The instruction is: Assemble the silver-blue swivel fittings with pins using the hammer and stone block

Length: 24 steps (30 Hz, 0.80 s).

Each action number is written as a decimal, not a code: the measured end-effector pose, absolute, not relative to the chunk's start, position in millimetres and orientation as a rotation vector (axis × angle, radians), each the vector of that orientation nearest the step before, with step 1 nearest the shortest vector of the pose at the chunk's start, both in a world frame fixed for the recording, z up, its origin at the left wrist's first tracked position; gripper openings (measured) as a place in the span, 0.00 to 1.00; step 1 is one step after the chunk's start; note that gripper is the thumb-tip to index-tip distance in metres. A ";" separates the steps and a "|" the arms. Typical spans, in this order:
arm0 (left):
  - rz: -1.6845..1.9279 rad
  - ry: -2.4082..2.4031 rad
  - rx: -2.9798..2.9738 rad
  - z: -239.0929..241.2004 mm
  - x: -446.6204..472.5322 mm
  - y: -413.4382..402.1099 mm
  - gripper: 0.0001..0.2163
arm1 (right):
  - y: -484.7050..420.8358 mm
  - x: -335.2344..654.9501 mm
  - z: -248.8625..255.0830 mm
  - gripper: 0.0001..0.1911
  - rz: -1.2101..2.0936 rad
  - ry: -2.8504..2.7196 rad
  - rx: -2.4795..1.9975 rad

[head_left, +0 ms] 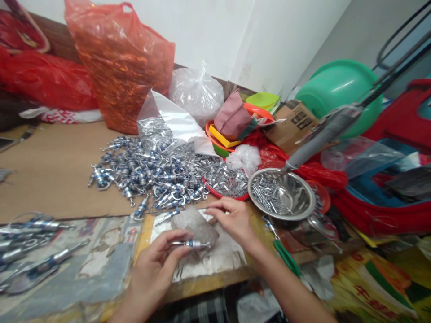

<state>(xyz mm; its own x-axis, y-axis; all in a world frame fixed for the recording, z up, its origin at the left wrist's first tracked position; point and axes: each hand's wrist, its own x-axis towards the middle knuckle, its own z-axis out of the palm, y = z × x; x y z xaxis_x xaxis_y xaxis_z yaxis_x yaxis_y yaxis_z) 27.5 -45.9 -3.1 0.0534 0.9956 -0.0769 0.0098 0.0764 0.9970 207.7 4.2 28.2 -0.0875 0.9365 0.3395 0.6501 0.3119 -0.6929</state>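
My left hand [158, 264] pinches a small metal swivel part with a blue band [189, 243] and holds it level against a grey stone block [195, 226] on the table's front edge. My right hand [234, 220] rests just right of the block, fingers curled together in a pinch near the block's top; what they hold is too small to make out. A big heap of the same silver and blue parts [148, 172] lies on brown cardboard behind the block.
A steel bowl [296, 190] of small metal pins stands at the right, next to a red tray [224, 179] of pins. Plastic bags [117, 63], coloured bowls, a green basin [336, 89] and a cardboard box crowd the back. More finished parts [30, 237] lie at the left.
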 end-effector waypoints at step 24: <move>1.191 1.279 1.322 17.5 31.1 -62.7 0.05 | -66.7 180.1 34.4 0.12 0.941 -1.570 -1.058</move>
<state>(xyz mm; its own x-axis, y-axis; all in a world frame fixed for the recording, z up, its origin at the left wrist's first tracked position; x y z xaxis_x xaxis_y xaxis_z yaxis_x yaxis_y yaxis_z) 31.1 -62.7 17.5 -0.0059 0.9990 0.0439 0.1144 -0.0429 0.9925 180.1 -66.7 34.4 -0.1372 0.9447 0.2979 0.1828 0.3197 -0.9297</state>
